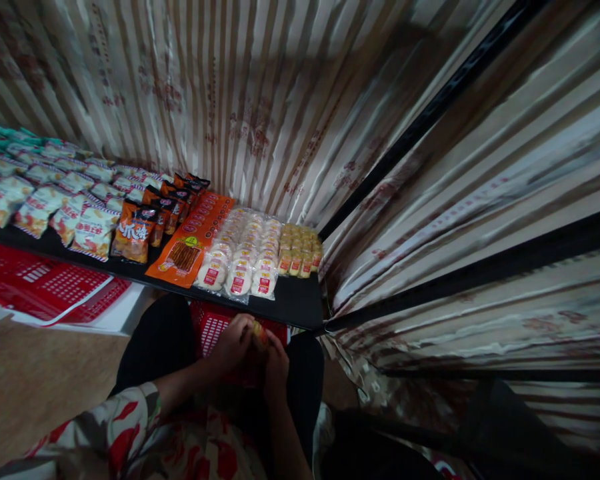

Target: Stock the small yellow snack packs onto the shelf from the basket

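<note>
Between my knees, my left hand (234, 343) and my right hand (277, 363) close together on a small yellow snack packet (259, 333) with a red label. Both sets of fingers are wrapped at its ends. Just under the hands sits a red plastic basket (213, 331), partly hidden by them. Similar small yellow packets (295, 262) stand in rows at the right end of the black shelf (300, 301). Beside those lie rows of round white packaged cakes (239, 277) with red labels.
Farther left on the shelf are a flat orange bag (180, 261), orange-and-black snack bags (131, 233) and many white snack bags (96, 227). A second red basket (55, 283) is below. Black frame bars (430, 287) and striped curtain (260, 100) bound the right and back.
</note>
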`<state>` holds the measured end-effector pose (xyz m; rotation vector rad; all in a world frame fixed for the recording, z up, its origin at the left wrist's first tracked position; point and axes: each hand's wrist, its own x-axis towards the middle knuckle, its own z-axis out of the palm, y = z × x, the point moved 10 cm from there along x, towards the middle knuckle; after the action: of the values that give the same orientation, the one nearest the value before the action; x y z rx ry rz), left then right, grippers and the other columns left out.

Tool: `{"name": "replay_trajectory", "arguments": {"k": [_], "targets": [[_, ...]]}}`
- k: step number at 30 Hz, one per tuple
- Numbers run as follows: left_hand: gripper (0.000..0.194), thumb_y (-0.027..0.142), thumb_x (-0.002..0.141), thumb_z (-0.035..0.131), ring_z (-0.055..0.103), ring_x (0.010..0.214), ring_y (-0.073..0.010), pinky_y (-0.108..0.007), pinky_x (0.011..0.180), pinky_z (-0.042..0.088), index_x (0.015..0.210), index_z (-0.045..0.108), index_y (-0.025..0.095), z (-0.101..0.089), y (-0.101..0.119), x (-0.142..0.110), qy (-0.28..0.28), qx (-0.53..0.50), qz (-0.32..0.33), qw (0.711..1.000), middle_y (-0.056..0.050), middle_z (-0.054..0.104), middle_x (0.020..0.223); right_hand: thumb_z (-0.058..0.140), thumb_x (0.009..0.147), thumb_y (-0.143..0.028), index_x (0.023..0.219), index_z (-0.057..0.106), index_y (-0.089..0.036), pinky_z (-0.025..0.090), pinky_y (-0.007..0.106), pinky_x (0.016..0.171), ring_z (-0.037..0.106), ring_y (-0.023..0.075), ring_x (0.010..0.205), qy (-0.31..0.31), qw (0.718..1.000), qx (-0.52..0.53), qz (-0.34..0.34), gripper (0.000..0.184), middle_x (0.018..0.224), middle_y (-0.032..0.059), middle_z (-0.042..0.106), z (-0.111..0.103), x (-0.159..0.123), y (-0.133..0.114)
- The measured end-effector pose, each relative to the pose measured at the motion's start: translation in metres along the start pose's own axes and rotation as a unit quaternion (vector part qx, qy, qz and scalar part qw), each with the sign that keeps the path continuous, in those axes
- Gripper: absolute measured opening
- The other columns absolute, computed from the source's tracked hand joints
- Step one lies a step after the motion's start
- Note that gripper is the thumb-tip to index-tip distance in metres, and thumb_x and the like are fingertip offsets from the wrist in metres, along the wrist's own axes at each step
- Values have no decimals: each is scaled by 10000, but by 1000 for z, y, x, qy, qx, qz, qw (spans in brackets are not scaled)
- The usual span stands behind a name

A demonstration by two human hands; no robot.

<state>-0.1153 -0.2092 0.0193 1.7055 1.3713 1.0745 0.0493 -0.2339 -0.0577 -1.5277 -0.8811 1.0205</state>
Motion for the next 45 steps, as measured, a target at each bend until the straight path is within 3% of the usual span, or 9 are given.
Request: {"name": "replay_trajectory", "arguments": {"k": [7,16,26,40,45], "targets": [[137,169,811,372,545,946,-172,-333,875,440,786,505,190,3,14,12,-20,-27,26,999,-68,578,942,456,757,-437,1003,668,-159,440,326,904,585,217,1018,-17,991,-121,-56,427,1076,90,649,2,-3,-23],[136,157,805,373,549,918,-161,-311,854,442,789,504,188,13,28,29,-38,-40,45,997,-65,584,924,495,786,-467,1069,635,-190,429,342,910,573,220,1025,-23,960,-240,-146,420,1081,83,646,-2,-5,-54],[142,117,784,373,539,942,-141,-279,847,439,808,486,200,30,46,52,-53,-40,63,996,-47,572,970,543,772,-439,1108,600,-187,461,312,879,587,202,1015,-39,968,-193,-155,424,1094,80,635,-14,14,-63],[181,108,781,377,531,897,-144,-304,843,448,871,509,194,34,60,73,7,-25,82,996,-43,561,936,561,754,-463,1081,603,-166,484,285,800,618,195,914,17,969,-197,-150,444,1037,85,648,-25,35,-81],[204,101,772,389,533,872,-139,-294,827,458,915,510,182,39,66,82,1,-26,71,997,-42,551,912,544,761,-482,1112,578,-160,489,284,766,624,195,883,22,971,-198,-132,477,1024,89,646,-28,48,-83]]}}
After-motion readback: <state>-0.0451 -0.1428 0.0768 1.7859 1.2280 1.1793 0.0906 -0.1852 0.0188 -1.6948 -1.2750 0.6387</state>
